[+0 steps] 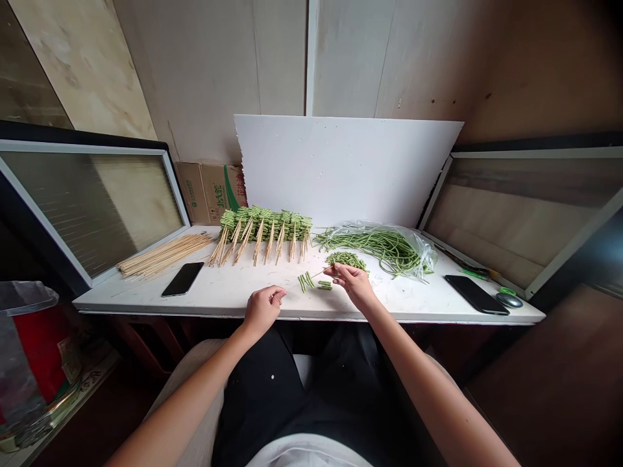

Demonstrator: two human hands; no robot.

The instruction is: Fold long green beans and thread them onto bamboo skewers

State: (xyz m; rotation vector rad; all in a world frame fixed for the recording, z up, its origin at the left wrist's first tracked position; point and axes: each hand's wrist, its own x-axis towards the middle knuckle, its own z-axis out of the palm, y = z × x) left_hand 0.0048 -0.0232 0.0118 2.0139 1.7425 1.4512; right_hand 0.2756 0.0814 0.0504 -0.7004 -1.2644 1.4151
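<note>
Your right hand (351,280) pinches a thin skewer (322,272) beside cut bean pieces (309,279) lying between your hands; your left hand (263,305) curls, contents indiscernible; this apparent threading step calls for meeting piece with tip.

bright tabletop (224,285), darker corners (wide-angle stretch)

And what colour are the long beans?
The long beans are green, seen best in the head view.

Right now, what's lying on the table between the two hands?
The head view shows short green bean pieces on the table between the left hand and right hand.
</note>
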